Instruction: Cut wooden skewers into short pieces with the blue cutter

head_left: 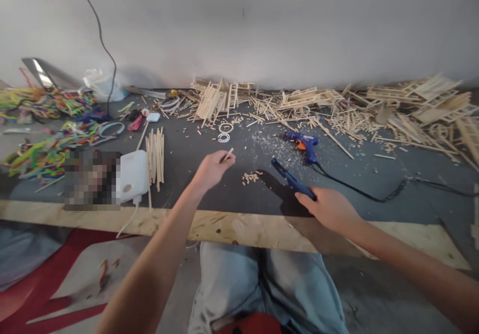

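My left hand (216,168) is closed, its fingers pinching a short wooden stick (229,152) whose pale end pokes out past the fingertips. In my right hand (331,205) is a dark blue cutter (292,178), gripped by the handles, its head pointing forward and left over the table. A small pile of short cut wooden pieces (251,177) lies on the dark tabletop between my hands. Just beyond my left hand is a white toothed ring (223,137), with a wooden ring (225,128) behind it.
A blue glue gun (305,144) lies right of centre, its black cable (359,189) running right. Wooden stick models (209,102) and loose sticks line the wall. Left are a bundle of sticks (155,159), a white device (133,176) with a cord, and colourful pipe cleaners (48,152).
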{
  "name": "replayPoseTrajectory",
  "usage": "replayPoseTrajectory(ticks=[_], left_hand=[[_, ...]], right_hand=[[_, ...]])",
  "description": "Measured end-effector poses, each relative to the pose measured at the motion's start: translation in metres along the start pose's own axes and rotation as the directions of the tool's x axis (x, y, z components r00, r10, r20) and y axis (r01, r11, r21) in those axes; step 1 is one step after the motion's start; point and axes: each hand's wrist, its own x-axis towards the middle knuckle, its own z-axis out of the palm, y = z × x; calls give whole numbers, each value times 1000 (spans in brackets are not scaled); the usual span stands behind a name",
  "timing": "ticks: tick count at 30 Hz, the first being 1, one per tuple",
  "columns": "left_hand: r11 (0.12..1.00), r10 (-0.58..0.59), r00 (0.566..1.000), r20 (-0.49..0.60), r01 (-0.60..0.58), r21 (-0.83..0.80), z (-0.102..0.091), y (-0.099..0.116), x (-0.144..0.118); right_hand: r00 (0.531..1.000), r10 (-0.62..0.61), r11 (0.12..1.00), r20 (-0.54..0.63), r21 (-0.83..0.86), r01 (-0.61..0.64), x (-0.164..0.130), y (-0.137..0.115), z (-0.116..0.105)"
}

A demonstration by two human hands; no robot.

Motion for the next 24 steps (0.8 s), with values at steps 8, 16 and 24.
replayPoseTrajectory(ticks=[8,16,24], left_hand=[[973,131,990,60,-140,184,23,0,-13],[932,207,971,119,-233,277,32,3,-18],[977,176,984,41,-179,114,28,2,-22]], right_hand=[[999,3,1000,-42,-28,-4,0,1,4],[999,6,1000,-42,-22,-7,0,1,5],[999,21,999,-30,-24,-21,0,1,5]])
